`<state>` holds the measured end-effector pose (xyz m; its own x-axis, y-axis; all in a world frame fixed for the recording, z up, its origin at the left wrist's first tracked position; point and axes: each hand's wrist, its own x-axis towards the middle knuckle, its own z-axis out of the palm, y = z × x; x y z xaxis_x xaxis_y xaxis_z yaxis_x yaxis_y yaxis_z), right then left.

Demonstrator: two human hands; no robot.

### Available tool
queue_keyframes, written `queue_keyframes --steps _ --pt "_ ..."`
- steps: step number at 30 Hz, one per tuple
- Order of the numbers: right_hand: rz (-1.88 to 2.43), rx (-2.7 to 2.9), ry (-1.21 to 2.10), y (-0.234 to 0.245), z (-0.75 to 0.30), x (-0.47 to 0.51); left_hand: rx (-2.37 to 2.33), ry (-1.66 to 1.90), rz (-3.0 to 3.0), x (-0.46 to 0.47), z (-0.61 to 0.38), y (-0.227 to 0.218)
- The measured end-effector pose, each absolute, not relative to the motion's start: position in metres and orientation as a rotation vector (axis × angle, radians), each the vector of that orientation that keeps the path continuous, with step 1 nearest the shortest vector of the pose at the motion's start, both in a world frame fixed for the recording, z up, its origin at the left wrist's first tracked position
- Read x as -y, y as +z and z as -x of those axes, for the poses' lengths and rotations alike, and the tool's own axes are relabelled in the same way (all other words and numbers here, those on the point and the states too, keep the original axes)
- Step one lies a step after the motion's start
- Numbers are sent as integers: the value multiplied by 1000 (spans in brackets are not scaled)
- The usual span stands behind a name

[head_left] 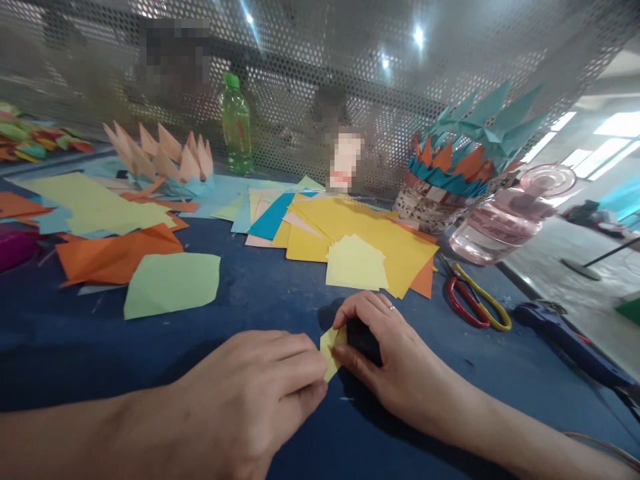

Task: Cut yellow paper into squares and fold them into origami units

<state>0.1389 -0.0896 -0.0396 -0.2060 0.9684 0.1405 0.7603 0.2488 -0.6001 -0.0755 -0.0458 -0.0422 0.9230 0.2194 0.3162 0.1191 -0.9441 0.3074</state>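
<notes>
Left hand, right hand pinching small yellow paper scrap between fingertips; steady even pressure keeps edges aligned; red-and-yellow scissors beyond right fingers

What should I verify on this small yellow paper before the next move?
1. Small pale yellow paper piece held between both hands: ok.
2. Left hand fingers on the paper's edge: ok.
3. Right hand fingers on the paper's other side: ok.
4. Any fold in the paper lying sharp: cannot tell, the fingers hide much of it.
5. Dark object under the right hand: cannot tell what it is.
6. Red-and-yellow-handled metal scissors lying apart from both hands: ok.
</notes>
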Motion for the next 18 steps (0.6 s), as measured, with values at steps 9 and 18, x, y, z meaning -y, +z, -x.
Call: queue_keyframes --steps 9,18 --pt "1517 2056 593 -38 -143 89 -248 498 -2712 45 78 -45" --pt "1490 2076 537 -34 -151 81 -230 509 -2768 45 75 -28"
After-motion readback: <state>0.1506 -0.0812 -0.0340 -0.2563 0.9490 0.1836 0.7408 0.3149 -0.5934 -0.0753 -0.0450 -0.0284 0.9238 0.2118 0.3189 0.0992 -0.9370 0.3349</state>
